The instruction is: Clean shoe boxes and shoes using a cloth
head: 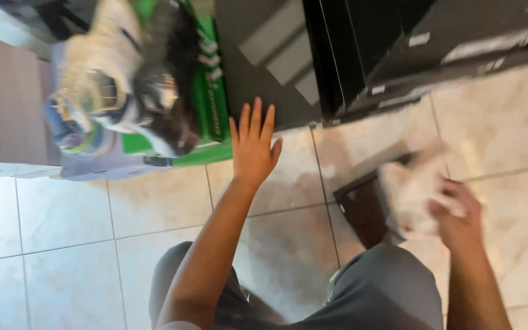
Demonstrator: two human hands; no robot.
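My left hand point(253, 143) is stretched forward over the tiled floor, palm down, fingers spread, holding nothing. It hovers just right of a green crate point(206, 110) piled with crumpled clothes point(123, 79). My right hand point(454, 211) grips a blurred white cloth point(414, 189) above a small dark flat panel point(365, 211) lying on the floor. My knees in grey shorts point(374, 293) fill the bottom of the view.
Dark cabinet furniture point(398, 43) with a grey door panel point(270, 61) stands ahead. A pale wooden surface point(7, 104) is at the far left. Glossy cream floor tiles point(62, 244) spread around me.
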